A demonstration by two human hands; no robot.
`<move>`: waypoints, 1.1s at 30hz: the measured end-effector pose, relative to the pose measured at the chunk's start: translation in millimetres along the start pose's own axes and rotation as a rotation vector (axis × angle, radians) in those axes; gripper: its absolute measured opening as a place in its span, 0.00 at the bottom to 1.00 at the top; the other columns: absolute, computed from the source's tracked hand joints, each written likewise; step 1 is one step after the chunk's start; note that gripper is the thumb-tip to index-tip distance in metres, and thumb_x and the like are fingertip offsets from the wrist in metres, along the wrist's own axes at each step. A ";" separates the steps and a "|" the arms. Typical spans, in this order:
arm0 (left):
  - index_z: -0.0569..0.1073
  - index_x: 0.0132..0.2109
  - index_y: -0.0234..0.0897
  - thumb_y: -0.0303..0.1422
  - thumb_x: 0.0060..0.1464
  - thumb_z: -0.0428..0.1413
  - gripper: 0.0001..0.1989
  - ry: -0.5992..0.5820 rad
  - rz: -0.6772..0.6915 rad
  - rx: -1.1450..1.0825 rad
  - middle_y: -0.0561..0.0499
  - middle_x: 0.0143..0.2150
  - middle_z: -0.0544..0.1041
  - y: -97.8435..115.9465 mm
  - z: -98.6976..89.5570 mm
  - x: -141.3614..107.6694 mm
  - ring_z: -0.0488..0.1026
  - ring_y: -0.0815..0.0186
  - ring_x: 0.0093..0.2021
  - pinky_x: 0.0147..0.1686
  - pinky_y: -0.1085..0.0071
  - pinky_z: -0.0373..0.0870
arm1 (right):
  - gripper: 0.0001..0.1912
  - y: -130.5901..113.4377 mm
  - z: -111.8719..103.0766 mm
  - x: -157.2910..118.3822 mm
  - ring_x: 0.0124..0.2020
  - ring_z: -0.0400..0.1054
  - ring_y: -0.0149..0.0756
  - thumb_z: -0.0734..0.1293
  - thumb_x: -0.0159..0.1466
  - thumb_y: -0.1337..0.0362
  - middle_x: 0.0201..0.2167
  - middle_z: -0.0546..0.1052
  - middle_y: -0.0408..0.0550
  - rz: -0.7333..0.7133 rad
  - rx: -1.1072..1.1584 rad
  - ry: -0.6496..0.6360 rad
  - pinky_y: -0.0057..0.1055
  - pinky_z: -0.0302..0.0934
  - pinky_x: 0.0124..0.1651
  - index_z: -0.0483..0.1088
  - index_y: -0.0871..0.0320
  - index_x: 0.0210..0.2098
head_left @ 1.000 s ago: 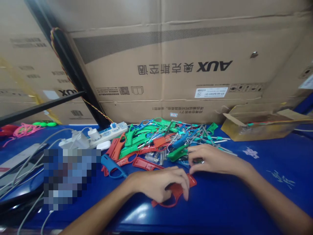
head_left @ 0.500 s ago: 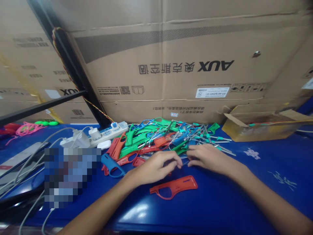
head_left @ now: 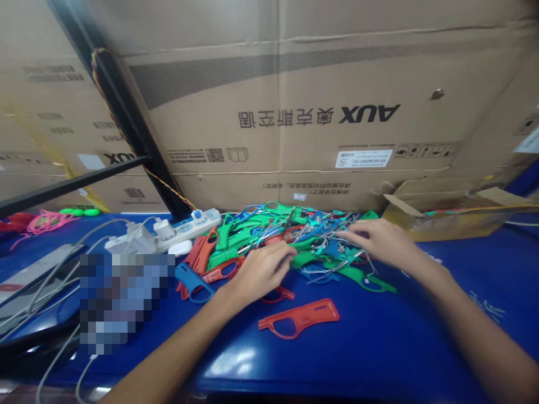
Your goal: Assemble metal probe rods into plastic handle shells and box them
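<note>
A heap of red, green and blue plastic lighter casings, mixed with metal tubes and thin wires, spreads across the blue table. At its front edge my left hand has its fingers curled closed; anything in them is hidden. My right hand reaches over the right side of the heap, fingertips closed together among wires and tubes. Whether it grips one of them is unclear. Just right of centre, a green casing lies below my right hand. Apart from the heap, a single red casing half rests nearer to me.
A yellow-taped open cardboard box stands at the back right. On the left are a white power strip with chargers, cables and a pixelated patch. Large cardboard cartons wall off the back, beside a black metal frame.
My hands have moved apart, the right one up and to the right, the left one slightly left. Green and blue casings and tubes now lie spread forward from the heap between them.
</note>
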State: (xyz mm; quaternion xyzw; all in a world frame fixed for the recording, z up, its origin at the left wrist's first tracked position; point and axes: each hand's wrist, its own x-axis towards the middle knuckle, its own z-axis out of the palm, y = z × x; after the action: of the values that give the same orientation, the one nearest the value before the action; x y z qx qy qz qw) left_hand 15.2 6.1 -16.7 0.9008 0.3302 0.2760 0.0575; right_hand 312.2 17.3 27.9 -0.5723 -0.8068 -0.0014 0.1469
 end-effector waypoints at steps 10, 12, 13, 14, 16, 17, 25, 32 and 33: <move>0.73 0.47 0.38 0.29 0.66 0.47 0.10 -0.029 0.033 0.020 0.51 0.42 0.80 1.2 0.4 0.3 0.78 0.64 0.39 0.36 0.70 0.71 | 0.32 40.4 19.4 8.4 0.31 0.72 0.46 0.54 0.63 0.36 0.28 0.77 0.52 0.457 -0.075 -0.210 0.33 0.54 0.30 0.67 0.54 0.20; 0.72 0.46 0.38 0.28 0.66 0.47 0.10 -0.037 0.037 0.025 0.51 0.42 0.80 0.4 0.0 0.3 0.78 0.64 0.39 0.36 0.70 0.70 | 0.27 38.4 22.2 9.5 0.29 0.71 0.43 0.58 0.63 0.41 0.25 0.76 0.49 0.442 -0.034 -0.197 0.31 0.53 0.29 0.64 0.54 0.19; 0.72 0.46 0.38 0.28 0.66 0.47 0.10 -0.038 0.041 0.028 0.51 0.42 0.80 0.1 -0.3 0.3 0.78 0.65 0.39 0.36 0.70 0.70 | 0.25 37.7 22.4 10.0 0.28 0.70 0.42 0.59 0.63 0.43 0.24 0.75 0.48 0.443 -0.023 -0.187 0.31 0.52 0.29 0.64 0.54 0.19; 0.73 0.46 0.38 0.28 0.66 0.47 0.10 -0.037 0.045 0.032 0.51 0.41 0.80 0.0 -0.6 0.3 0.77 0.65 0.38 0.35 0.71 0.70 | 0.24 37.3 21.8 10.2 0.28 0.70 0.41 0.59 0.63 0.45 0.24 0.75 0.48 0.446 -0.014 -0.176 0.31 0.52 0.29 0.64 0.54 0.19; 0.73 0.45 0.38 0.27 0.65 0.47 0.10 -0.023 0.049 0.035 0.51 0.40 0.80 0.0 -1.3 0.1 0.77 0.65 0.37 0.34 0.71 0.69 | 0.22 37.6 18.0 10.3 0.29 0.70 0.41 0.58 0.63 0.47 0.23 0.75 0.47 0.460 -0.002 -0.141 0.30 0.52 0.29 0.64 0.54 0.20; 0.73 0.46 0.38 0.27 0.65 0.48 0.09 -0.012 0.047 0.035 0.51 0.40 0.80 -0.1 -1.7 0.0 0.77 0.66 0.36 0.34 0.71 0.69 | 0.22 38.1 14.9 10.1 0.29 0.70 0.41 0.58 0.63 0.47 0.23 0.74 0.47 0.471 -0.001 -0.121 0.30 0.52 0.29 0.64 0.54 0.20; 0.71 0.51 0.37 0.28 0.66 0.50 0.09 0.237 0.099 -0.001 0.48 0.46 0.78 2.4 -7.2 4.2 0.72 0.63 0.46 0.46 0.64 0.71 | 0.22 19.5 -6.9 4.9 0.22 0.58 0.33 0.62 0.63 0.47 0.19 0.65 0.42 0.205 0.195 0.413 0.30 0.50 0.28 0.63 0.55 0.21; 0.66 0.60 0.38 0.32 0.63 0.58 0.20 0.315 0.345 0.183 0.46 0.61 0.71 20.2 -14.1 3.9 0.61 0.57 0.65 0.63 0.54 0.60 | 0.14 -48.0 15.9 -8.7 0.32 0.65 0.33 0.62 0.69 0.56 0.32 0.71 0.46 -0.355 0.285 0.176 0.30 0.58 0.36 0.70 0.57 0.32; 0.66 0.61 0.37 0.34 0.63 0.57 0.21 0.273 0.379 0.214 0.46 0.62 0.71 22.6 -14.5 3.3 0.60 0.57 0.66 0.64 0.53 0.58 | 0.12 -56.7 20.5 -11.4 0.34 0.66 0.34 0.62 0.70 0.58 0.34 0.72 0.46 -0.412 0.319 0.155 0.31 0.60 0.37 0.71 0.57 0.35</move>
State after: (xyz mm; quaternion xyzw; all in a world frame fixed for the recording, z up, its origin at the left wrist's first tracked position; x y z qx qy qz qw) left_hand 22.2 -10.5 3.5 0.9021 0.1873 0.3643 -0.1359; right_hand 258.5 -9.3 15.0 -0.3637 -0.8826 0.0521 0.2934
